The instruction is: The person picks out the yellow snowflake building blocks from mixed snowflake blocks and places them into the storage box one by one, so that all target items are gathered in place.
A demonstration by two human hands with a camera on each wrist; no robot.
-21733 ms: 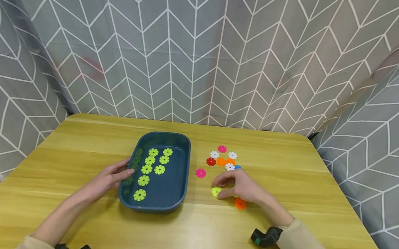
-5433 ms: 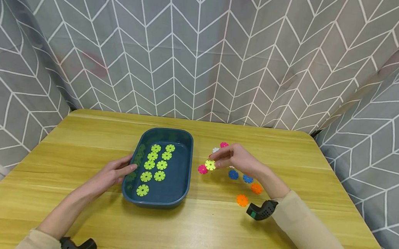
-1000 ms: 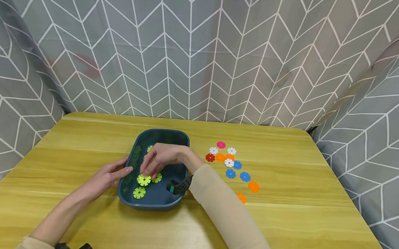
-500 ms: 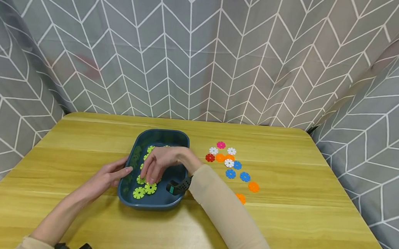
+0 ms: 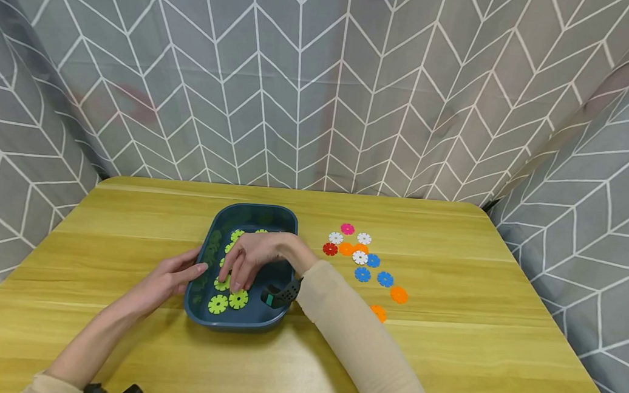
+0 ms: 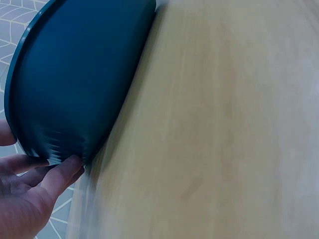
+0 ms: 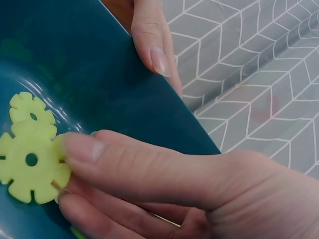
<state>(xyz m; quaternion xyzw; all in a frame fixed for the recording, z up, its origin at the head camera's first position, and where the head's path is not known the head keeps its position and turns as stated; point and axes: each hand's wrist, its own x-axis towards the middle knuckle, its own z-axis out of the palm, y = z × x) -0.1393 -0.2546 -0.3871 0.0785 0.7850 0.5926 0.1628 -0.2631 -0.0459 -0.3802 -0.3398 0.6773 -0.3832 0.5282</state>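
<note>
A dark blue bin [image 5: 265, 315] stands on the wooden table with several yellow-green notched discs [image 5: 218, 303] lying in it in rows. My left hand [image 5: 177, 274] holds the bin's left side, thumb at the rim and fingers against the outer wall, as the left wrist view shows. Inside the bin, my right hand [image 5: 255, 254] pinches a yellow-green notched disc [image 7: 35, 186] at its edge between thumb and fingers, low over the floor. That disc overlaps another yellow-green disc [image 7: 25, 105] in the right wrist view. My right hand and forearm hide part of the rows.
Right of the bin, a loose group of discs lies on the table [image 5: 473, 354]: a red disc [image 5: 329, 249], a pink disc [image 5: 347, 229], several white, orange and blue ones. My right sleeve [image 5: 359, 340] partly covers an orange disc [image 5: 378, 313]. A grey patterned curtain [image 5: 321, 99] hangs behind.
My right hand has gone from the table into the bin with the yellow-green disc, then shifted it slightly toward the front. The pink disc beside the bin no longer shows. My left hand stays put.
</note>
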